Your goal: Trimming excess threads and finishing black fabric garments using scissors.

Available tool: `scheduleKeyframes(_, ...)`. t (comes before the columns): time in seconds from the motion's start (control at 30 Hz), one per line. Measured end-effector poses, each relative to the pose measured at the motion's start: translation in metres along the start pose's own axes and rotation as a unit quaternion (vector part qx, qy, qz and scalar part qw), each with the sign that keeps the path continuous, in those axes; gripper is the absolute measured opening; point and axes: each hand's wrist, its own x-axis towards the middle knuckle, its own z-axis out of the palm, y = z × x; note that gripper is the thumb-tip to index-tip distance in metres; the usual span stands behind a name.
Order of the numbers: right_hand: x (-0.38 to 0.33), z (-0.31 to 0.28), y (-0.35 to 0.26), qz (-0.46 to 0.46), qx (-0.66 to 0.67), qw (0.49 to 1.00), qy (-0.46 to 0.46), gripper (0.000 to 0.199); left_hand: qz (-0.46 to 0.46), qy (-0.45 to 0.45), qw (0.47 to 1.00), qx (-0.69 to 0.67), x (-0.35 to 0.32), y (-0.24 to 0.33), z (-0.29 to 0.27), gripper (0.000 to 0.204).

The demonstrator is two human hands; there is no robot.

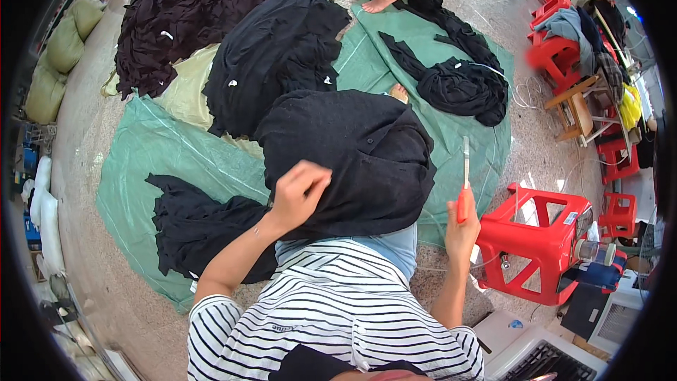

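We have the black garment (352, 162) draped over our lap, straight ahead. Our left hand (300, 194) is closed, pinching its near edge, so it is the hand on the cloth. Our right hand (462, 222) grips a red-handled cutter (464, 180), blade pointing up, just right of the garment and not touching it.

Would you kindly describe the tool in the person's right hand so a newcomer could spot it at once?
Start at the big red plastic stool on the person's right. Just left of it, the right hand holds a slim cutter upright. Its orange handle and pale narrow blade stand out against the black garment and green sheet.
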Motion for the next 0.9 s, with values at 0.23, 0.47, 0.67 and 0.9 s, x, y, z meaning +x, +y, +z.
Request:
scheduleKeyframes(0.23, -0.022, -0.007, -0.089, -0.049, -0.057, 0.986, -0.152, 0.059, -0.032, -0.145, 0.987, -0.064, 0.068, -0.022, 0.059, 0.022)
scheduleKeyframes(0.47, -0.024, 0.000, -0.106, 0.001, -0.066, 0.984, -0.166, 0.031, -0.041, -0.171, 0.984, -0.022, 0.071, -0.045, 0.070, 0.014)
scheduleKeyframes(0.67, -0.022, 0.001, -0.106, -0.025, -0.105, 0.978, -0.177, 0.031, -0.075, -0.140, 0.987, -0.032, 0.066, -0.046, 0.075, 0.011)
scheduleKeyframes(0.9, -0.019, 0.005, -0.102, -0.020, -0.110, 0.975, -0.193, 0.030, -0.088, -0.130, 0.986, -0.047, 0.070, -0.045, 0.082, 0.010)
